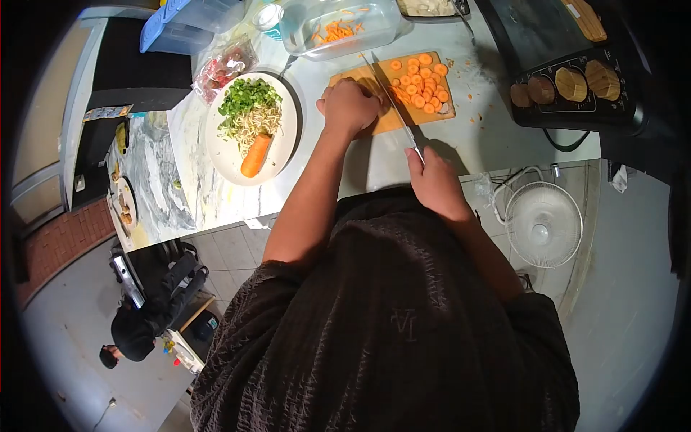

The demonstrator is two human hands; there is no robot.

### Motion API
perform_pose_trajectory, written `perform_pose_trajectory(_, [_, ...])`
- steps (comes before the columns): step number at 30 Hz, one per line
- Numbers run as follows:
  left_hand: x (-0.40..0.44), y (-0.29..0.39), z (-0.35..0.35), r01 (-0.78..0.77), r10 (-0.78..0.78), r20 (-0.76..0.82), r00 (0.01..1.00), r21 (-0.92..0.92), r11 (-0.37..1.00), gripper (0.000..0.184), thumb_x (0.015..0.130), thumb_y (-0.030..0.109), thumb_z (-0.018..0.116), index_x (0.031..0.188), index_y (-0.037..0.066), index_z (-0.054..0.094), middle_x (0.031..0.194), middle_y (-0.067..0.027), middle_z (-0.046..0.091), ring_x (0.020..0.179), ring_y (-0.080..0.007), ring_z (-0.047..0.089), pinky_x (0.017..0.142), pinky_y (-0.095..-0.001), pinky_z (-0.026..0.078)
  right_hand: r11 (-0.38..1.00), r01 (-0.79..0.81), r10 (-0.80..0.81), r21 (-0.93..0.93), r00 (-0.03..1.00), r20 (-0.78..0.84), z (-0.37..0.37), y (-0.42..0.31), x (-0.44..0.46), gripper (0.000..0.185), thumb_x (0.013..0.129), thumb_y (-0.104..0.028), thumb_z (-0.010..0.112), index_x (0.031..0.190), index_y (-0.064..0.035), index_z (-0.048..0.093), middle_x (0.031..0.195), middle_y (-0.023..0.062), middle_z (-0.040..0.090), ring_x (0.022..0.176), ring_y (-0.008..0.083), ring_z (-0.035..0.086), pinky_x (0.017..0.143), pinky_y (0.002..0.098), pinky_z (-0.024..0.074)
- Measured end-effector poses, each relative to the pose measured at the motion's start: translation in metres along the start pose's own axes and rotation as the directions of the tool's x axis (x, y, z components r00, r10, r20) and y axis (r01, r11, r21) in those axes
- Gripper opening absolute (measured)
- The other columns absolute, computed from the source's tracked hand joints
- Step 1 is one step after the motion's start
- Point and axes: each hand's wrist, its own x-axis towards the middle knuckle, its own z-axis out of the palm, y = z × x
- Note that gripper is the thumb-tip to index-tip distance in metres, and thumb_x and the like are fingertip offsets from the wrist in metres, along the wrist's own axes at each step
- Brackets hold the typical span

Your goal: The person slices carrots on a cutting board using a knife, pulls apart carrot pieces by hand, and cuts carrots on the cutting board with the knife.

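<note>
My right hand (435, 180) is wrapped round the handle of a long kitchen knife (394, 106). Its blade lies over the wooden cutting board (366, 129), just right of my left hand (350, 108). My left hand is closed, fingers curled down on the board, and hides whatever is beneath it. Cut carrot strips (397, 94) lie against the far side of the blade. Many round carrot slices (426, 85) are spread over the board's right part. Left of my left arm, a white plate (229, 164) holds chopped green herbs (248, 97), bean sprouts (243, 126) and a carrot chunk (255, 156).
Behind the board stands a clear plastic container (302, 43) with carrot strips. A plastic bag (224, 68), a cup (268, 20) and a blue-lidded box (183, 29) are at back left. A black oven (576, 79) sits right, a fan (543, 225) below. Another person (133, 331) is at lower left.
</note>
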Motion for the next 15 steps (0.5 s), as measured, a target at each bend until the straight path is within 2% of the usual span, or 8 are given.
perform_pose_trajectory(2, [-0.001,-0.003,0.003,-0.001,0.001,0.025,1.0,-0.008,1.0,0.025,0.076,0.035,0.072,0.087,0.014,0.079,0.107,-0.0111,0.067,0.109,-0.0351,0.054,0.092,-0.0463,0.034,1.0,-0.012,0.012,-0.018,1.0,-0.001,0.003,-0.001,-0.001,0.046,0.101,-0.038,0.046,0.089,0.0051,0.057,0.084,0.0312,0.063,0.086,0.0518,0.058,0.077,0.0569,0.045])
perform_pose_trajectory(4, [0.0,-0.008,0.008,-0.047,0.044,-0.047,0.998,-0.067,0.997,0.027,0.077,0.037,0.073,0.088,0.013,0.079,0.107,-0.012,0.065,0.108,-0.0355,0.054,0.092,-0.048,0.034,0.999,-0.018,0.018,-0.04,1.0,-0.003,0.003,-0.002,-0.001,0.046,0.101,-0.038,0.045,0.089,0.0051,0.057,0.085,0.0312,0.063,0.086,0.0517,0.059,0.078,0.0571,0.0452])
perform_pose_trajectory(8, [-0.001,-0.011,0.012,-0.069,0.066,-0.053,0.996,-0.062,0.996,0.027,0.079,0.038,0.073,0.089,0.013,0.079,0.107,-0.0125,0.064,0.108,-0.0355,0.054,0.092,-0.0492,0.034,0.999,0.011,-0.012,-0.044,1.0,-0.028,0.007,-0.006,-0.003,0.044,0.1,-0.036,0.046,0.088,0.0052,0.057,0.082,0.0304,0.064,0.081,0.0501,0.062,0.075,0.0564,0.0486])
perform_pose_trajectory(10, [0.0,-0.013,0.015,-0.105,0.11,-0.169,0.98,0.036,0.994,0.033,0.078,0.043,0.073,0.09,0.013,0.079,0.086,-0.0123,0.073,0.083,-0.0317,0.068,0.084,-0.0443,0.039,0.999,0.012,-0.014,-0.045,0.999,-0.033,0.01,-0.006,-0.004,0.044,0.1,-0.035,0.047,0.088,0.0056,0.057,0.08,0.0303,0.064,0.079,0.0497,0.062,0.074,0.056,0.0491])
perform_pose_trajectory(15, [-0.002,-0.014,0.015,-0.117,0.121,-0.166,0.979,0.031,0.993,0.035,0.078,0.043,0.073,0.092,0.011,0.079,0.095,-0.0143,0.071,0.09,-0.032,0.067,0.085,-0.0452,0.039,0.999,-0.005,0.003,-0.044,1.0,-0.029,0.015,-0.007,-0.003,0.042,0.1,-0.034,0.048,0.088,0.0057,0.057,0.076,0.0296,0.064,0.076,0.0472,0.064,0.07,0.0527,0.0516])
